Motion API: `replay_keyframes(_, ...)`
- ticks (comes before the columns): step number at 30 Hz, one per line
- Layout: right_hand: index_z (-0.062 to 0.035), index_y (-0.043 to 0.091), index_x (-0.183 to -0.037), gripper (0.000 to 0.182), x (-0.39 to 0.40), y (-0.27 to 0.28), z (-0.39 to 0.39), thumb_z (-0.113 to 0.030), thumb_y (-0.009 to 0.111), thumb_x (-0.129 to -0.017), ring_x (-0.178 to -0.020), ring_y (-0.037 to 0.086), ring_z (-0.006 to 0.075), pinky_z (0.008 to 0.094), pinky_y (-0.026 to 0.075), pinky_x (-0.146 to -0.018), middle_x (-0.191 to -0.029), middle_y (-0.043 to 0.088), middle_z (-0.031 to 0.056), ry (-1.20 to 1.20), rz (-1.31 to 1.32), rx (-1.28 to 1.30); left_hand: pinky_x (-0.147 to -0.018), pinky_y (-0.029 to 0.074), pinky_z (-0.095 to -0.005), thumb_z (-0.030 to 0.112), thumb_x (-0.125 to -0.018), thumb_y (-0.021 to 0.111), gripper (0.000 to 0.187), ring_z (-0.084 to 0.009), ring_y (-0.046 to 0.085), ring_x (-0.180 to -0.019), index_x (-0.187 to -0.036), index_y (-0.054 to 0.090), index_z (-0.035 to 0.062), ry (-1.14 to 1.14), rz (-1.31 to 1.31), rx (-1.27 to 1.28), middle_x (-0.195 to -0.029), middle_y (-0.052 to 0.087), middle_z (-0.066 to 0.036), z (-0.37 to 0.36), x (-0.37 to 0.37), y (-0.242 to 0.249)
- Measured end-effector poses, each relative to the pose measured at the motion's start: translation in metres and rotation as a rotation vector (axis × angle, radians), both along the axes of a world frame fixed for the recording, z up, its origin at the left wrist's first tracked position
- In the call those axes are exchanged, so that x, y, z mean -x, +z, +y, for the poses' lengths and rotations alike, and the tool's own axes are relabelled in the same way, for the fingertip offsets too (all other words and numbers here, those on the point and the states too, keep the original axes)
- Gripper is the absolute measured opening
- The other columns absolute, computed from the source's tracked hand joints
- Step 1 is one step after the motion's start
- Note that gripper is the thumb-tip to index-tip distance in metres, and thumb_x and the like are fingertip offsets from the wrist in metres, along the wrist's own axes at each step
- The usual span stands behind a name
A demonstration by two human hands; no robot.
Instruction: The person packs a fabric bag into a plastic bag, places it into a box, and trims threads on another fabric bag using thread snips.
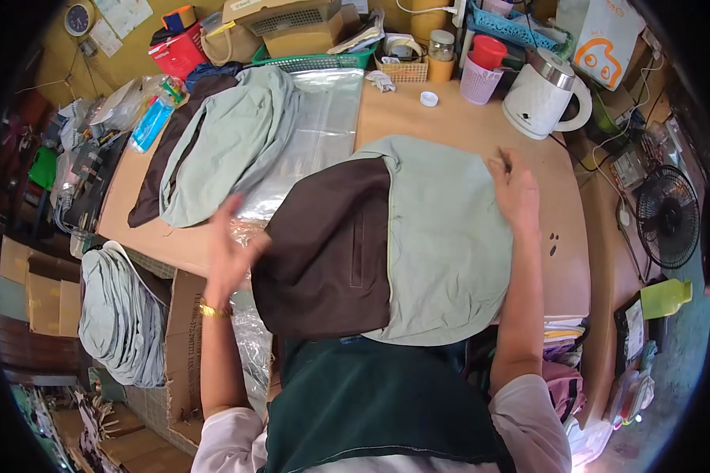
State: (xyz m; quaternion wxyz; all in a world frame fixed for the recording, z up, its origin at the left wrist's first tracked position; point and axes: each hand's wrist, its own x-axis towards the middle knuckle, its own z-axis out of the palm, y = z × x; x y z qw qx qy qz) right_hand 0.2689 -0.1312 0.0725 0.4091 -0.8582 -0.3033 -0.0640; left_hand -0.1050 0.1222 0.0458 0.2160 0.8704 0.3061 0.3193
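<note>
In front of me lies a folded garment (450, 236), dark brown on the left with a long slit-like pocket and pale grey-green on the right. Its lower edge reaches the table's front edge by my apron. My left hand (235, 248) is just off the brown side, fingers spread and a little blurred, holding nothing. At the upper right edge of the green side is my right hand (517, 193), its fingers loosely bent and apart, with nothing visible in them. A similar brown and green garment (233, 142) lies at the upper left, partly over clear plastic sheets (327, 110).
On the table (560, 236) stand a white kettle (538, 91), a lilac cup (480, 81) and a small white lid (428, 98). Baskets and boxes line the back. A stack of folded pale cloth (118, 315) sits at lower left, beside a cardboard box (183, 355). A fan (667, 217) stands right.
</note>
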Motion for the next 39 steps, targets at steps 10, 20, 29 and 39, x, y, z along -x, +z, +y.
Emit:
replay_keyframes(10, -0.0082, 0.06, -0.121, 0.04, 0.058, -0.038, -0.06, -0.026, 0.066, -0.085, -0.099, 0.063, 0.0321, 0.0407, 0.051, -0.085, -0.134, 0.054, 0.0129, 0.614, 0.041, 0.423, -0.077, 0.049, -0.0404, -0.004, -0.077, 0.064, 0.029, -0.0324, 0.063, -0.081, -0.106, 0.065, 0.0006, 0.442, -0.129, -0.488, -0.091, 0.063, -0.016, 0.033, -0.019, -0.002)
replay_keyframes(20, 0.0004, 0.063, -0.091, 0.023, 0.012, -0.018, 0.06, -0.022, 0.059, -0.089, -0.083, 0.065, 0.0356, 0.0414, 0.049, -0.073, -0.085, 0.067, 0.0184, 0.498, 0.254, 0.332, -0.068, 0.051, -0.0341, 0.019, -0.067, 0.082, 0.035, -0.0275, 0.061, -0.073, -0.096, 0.07, 0.0033, -0.478, -0.086, -0.142, -0.081, 0.06, -0.012, -0.108, -0.158, -0.037)
replay_keyframes(29, -0.0042, 0.063, -0.089, 0.012, -0.01, -0.094, 0.064, -0.015, 0.064, -0.085, -0.08, 0.064, 0.0357, 0.0449, 0.051, -0.071, -0.088, 0.067, 0.0158, 0.218, -0.009, 0.013, -0.065, 0.049, -0.0392, 0.014, -0.08, 0.072, 0.015, -0.0311, 0.062, -0.072, -0.074, 0.066, 0.0022, -0.12, -0.101, 0.023, -0.076, 0.063, -0.016, -0.053, -0.116, -0.017)
replay_keyframes(39, -0.0049, 0.068, -0.091, 0.018, -0.046, -0.099, 0.071, -0.021, 0.062, -0.086, -0.072, 0.063, 0.0252, 0.0373, 0.049, -0.067, -0.081, 0.069, 0.0107, 0.256, 0.158, 0.073, -0.082, 0.05, -0.038, 0.031, -0.086, 0.067, 0.035, -0.0249, 0.062, -0.108, -0.117, 0.066, 0.0175, 1.284, 0.777, -0.831, -0.119, 0.064, -0.012, 0.019, 0.14, 0.01)
